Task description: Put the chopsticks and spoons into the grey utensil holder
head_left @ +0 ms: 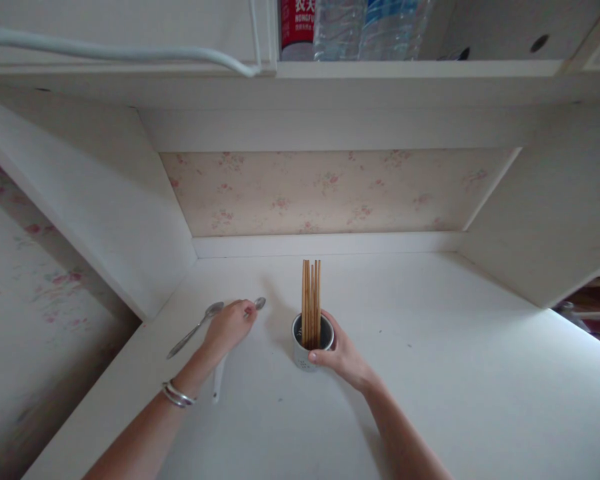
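Note:
A small grey metal cup stands on the white desk with several wooden chopsticks upright in it. My right hand is wrapped round the cup's right side, thumb on its front. My left hand lies curled on the desk to the cup's left, fingers closed over a spoon whose bowl pokes out past the fingertips. A white handle runs out under my wrist; whether it belongs to that spoon I cannot tell. A second metal spoon lies just left of that hand.
The desk sits in a white alcove with side panels close on the left and right and flowered wallpaper at the back. A shelf above carries plastic water bottles. A white cable runs along the top left.

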The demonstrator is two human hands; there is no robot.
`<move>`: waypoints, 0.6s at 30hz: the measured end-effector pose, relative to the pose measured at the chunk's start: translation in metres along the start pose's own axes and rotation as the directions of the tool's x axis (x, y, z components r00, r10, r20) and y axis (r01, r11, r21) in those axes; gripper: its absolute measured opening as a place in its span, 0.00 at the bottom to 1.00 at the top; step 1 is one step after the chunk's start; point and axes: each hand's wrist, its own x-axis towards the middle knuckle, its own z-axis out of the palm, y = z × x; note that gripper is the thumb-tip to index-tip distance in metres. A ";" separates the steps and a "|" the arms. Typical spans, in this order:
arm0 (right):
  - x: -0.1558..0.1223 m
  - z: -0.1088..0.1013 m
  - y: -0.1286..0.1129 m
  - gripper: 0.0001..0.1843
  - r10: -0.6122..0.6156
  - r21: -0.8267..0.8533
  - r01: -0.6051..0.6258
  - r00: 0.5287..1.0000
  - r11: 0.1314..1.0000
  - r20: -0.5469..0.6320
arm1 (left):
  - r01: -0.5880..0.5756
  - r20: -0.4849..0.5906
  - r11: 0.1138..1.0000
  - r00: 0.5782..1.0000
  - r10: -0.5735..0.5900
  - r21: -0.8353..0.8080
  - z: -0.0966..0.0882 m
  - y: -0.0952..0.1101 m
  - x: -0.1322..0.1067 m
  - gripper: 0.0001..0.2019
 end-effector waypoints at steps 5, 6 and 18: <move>-0.001 0.000 -0.005 0.43 -0.011 0.021 0.010 1.000 1.000 0.011 | 0.017 0.108 0.982 0.993 -0.038 0.189 0.001 -0.030 0.016 0.10; -0.001 -0.001 -0.005 0.44 -0.011 0.020 0.011 1.000 1.000 0.011 | 0.018 0.130 0.979 0.990 -0.045 0.205 0.004 -0.033 0.019 0.10; 0.002 -0.006 0.007 0.46 -0.007 0.070 0.005 0.999 0.998 0.032 | 0.039 0.026 0.994 0.999 -0.042 0.100 -0.034 -0.012 0.067 0.13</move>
